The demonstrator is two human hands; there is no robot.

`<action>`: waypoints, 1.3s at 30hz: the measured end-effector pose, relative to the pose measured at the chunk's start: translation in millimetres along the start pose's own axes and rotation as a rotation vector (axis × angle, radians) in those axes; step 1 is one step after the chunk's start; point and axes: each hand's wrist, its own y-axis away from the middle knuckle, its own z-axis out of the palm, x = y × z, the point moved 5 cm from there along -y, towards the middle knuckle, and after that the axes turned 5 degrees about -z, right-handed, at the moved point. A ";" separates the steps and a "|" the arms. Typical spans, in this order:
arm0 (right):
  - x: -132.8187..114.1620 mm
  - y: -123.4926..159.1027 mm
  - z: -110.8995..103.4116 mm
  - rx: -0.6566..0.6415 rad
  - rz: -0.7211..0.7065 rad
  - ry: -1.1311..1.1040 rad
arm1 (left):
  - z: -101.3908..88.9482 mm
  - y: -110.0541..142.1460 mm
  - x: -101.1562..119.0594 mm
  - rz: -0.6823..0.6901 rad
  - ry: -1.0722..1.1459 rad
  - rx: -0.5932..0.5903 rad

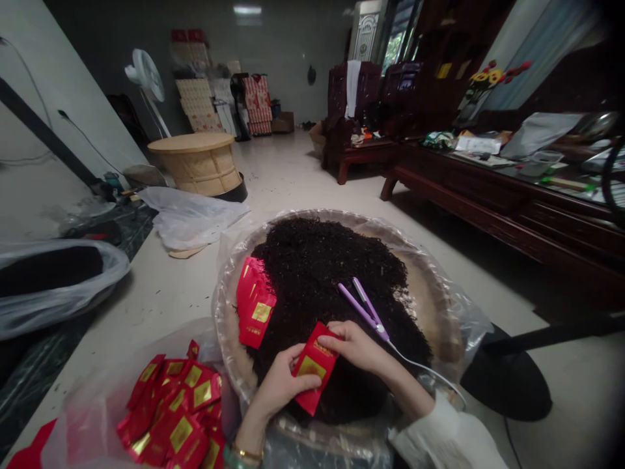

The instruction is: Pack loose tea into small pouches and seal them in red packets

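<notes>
Between my two hands is a red packet (312, 368) with a gold square, held tilted over a heap of dark loose tea leaves (327, 260). My left hand (286, 378) grips its lower left side, thumb across the front. At its top right corner, my right hand (354, 345) pinches the edge. The leaves lie in a wide round basket (432, 280) lined with clear plastic. A purple hair-straightener-like sealer (364, 309) rests on the heap with its jaws apart, its white cord running right. Flat red packets (254, 306) lie stacked at the basket's left.
Red and gold packets (178, 417) fill a clear bag at lower left. Another bag of dark leaves (53, 267) is at far left. A black stand base (508, 378) stands right of the basket. Beyond are a round wooden drum table (195, 159) and a dark wooden table (459, 195).
</notes>
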 end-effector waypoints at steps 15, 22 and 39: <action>-9.8 12.4 26.0 0.275 -0.206 0.439 | 7.0 10.9 -12.5 0.444 -0.601 0.572; 0.2 18.0 26.2 0.037 -0.033 0.375 | 5.5 16.2 -20.4 0.500 -0.604 0.573; -11.7 14.5 19.9 -0.040 0.031 0.614 | -2.8 25.0 -14.4 0.570 -0.724 0.570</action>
